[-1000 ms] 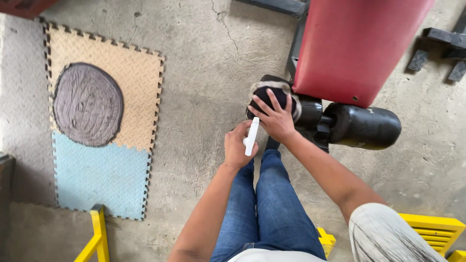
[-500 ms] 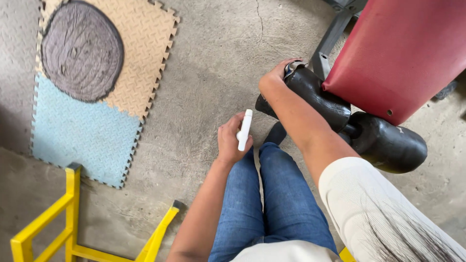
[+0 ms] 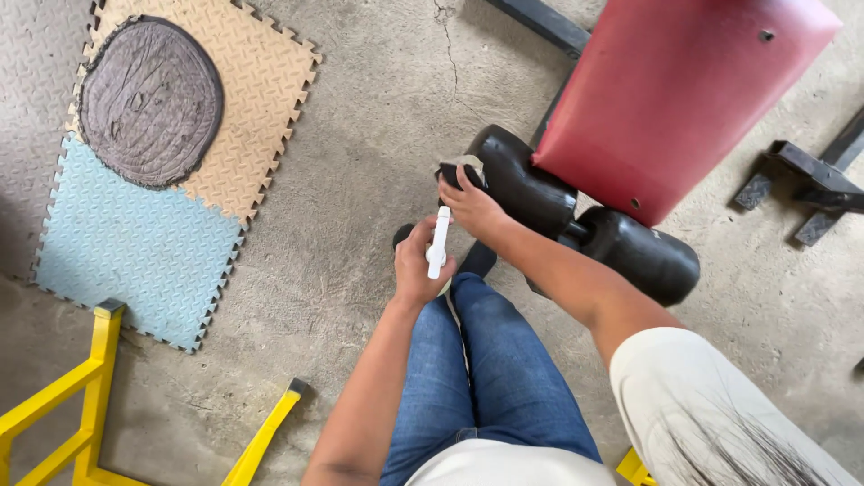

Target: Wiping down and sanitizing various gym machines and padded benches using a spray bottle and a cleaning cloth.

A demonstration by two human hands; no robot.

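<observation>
My left hand (image 3: 416, 263) grips a slim white spray bottle (image 3: 438, 241), held upright just above my knees. My right hand (image 3: 470, 205) presses a grey and dark cloth (image 3: 459, 169) against the end of a black padded roller (image 3: 517, 184) on a gym bench. A second black roller (image 3: 641, 254) sits to the right of it on the same bar. The red bench pad (image 3: 670, 90) rises above both rollers. My legs in blue jeans (image 3: 481, 369) fill the lower middle.
Foam floor tiles, tan (image 3: 238, 99) and light blue (image 3: 135, 243), lie at the left with a round grey mat (image 3: 148, 99) on them. A yellow metal frame (image 3: 85, 396) stands at the lower left. Black bench feet (image 3: 801, 184) rest on cracked concrete at the right.
My right hand has come back from the far side of the roller to its near end, still on the cloth. The view has shifted; the left hand keeps the bottle.
</observation>
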